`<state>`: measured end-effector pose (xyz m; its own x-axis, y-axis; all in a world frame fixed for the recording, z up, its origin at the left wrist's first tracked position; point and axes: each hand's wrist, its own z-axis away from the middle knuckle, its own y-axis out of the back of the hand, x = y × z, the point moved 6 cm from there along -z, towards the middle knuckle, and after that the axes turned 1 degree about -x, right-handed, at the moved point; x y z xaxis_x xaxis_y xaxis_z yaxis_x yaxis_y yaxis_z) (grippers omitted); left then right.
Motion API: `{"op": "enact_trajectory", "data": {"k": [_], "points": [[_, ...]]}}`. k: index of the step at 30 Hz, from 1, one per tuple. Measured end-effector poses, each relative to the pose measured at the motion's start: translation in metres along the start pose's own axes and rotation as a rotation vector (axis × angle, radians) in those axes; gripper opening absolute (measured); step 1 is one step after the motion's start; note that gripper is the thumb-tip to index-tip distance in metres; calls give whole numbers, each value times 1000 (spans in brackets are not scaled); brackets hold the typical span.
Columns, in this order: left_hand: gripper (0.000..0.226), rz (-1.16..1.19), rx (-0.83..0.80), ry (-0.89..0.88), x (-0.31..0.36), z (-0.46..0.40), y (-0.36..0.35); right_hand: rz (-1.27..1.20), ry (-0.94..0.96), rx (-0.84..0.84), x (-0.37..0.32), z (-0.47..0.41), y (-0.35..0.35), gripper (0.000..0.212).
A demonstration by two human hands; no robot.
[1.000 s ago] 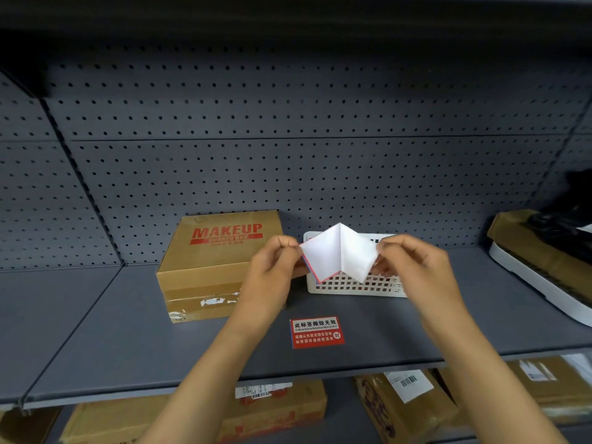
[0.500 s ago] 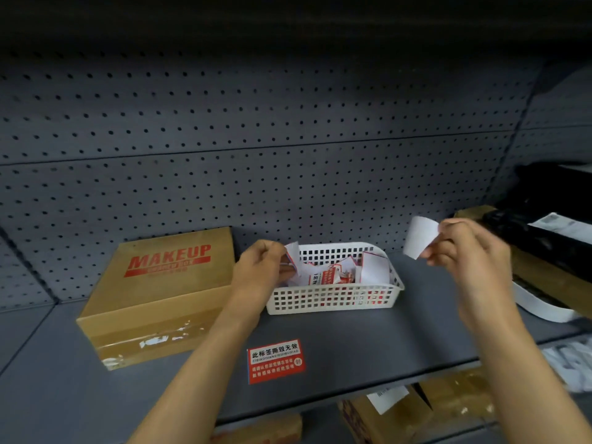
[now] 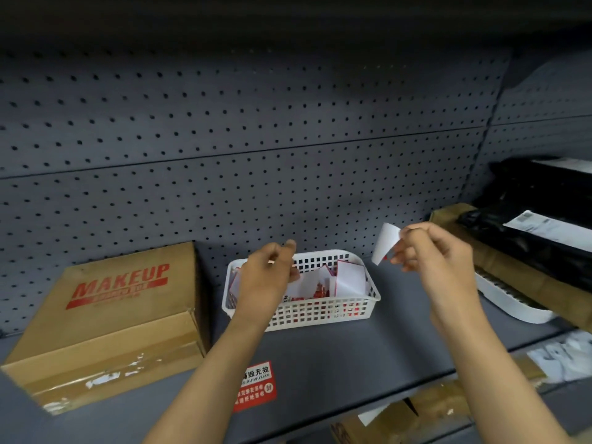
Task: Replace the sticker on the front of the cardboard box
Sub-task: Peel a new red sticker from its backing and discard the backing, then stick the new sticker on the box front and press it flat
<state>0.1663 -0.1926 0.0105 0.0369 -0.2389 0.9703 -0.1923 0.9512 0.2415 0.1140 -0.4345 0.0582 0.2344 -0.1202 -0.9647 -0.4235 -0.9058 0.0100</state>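
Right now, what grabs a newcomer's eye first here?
The right hand pinching a curled white sticker above the shelf, right of the white basket. Then the cardboard box at left, torn sticker residue on its front, and the red sticker on the shelf.

Black bags (image 3: pixel 541 219) beside grey pegboard (image 3: pixel 256 139)
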Motion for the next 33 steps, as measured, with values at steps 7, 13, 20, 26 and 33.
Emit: {"op": "enact_trajectory", "data": {"k": [7,13,20,26,33], "points": [[22,-265,-189,-494,51,51,-9,255,67,-79,-5,21,-47,17],[21,-247,-16,-528,43,73,35,228,179,-234,-18,56,-88,15],[18,-75,244,-456,15,96,129,241,385,-430,-23,107,-132,6],[14,-141,310,-337,-26,116,191,245,202,-440,7,128,-175,10],[13,-239,448,-233,-74,124,248,197,213,-567,17,169,-226,8]]}}
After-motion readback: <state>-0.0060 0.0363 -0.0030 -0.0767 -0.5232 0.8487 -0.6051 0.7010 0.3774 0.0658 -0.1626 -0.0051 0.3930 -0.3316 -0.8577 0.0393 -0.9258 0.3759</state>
